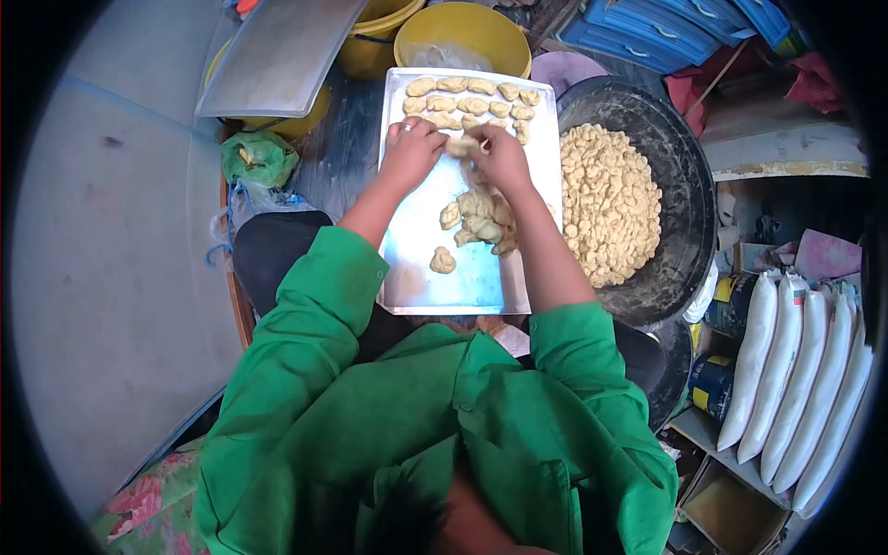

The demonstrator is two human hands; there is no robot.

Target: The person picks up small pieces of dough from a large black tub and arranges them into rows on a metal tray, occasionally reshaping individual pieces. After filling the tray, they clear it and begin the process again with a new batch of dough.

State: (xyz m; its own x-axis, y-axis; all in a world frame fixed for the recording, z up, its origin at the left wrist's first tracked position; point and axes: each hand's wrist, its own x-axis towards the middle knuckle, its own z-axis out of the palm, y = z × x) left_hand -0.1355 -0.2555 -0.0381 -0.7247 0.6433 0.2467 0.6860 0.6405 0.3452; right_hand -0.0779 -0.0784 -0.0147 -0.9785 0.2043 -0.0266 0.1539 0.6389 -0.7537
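Note:
A shiny metal tray (416,277) lies in front of me, with rows of shaped dough pieces (473,105) at its far end. My right hand (501,157) is closed on a dough piece (460,146), slightly blurred, over the tray. Just left of it, my left hand (413,151) rests at the row's left end, fingers bent over the dough; whether it grips a piece is hidden. Below my right hand sits a loose heap of dough lumps (481,217), partly behind my wrist. One separate lump (443,260) lies nearer me.
Right of the tray stands a large black basin (689,185) holding a big mound of dough pieces (610,203). Yellow tubs (499,42) stand beyond the tray. At left are a green bag (259,157) and a translucent lid (277,60). Long white packages (786,361) stand at the right.

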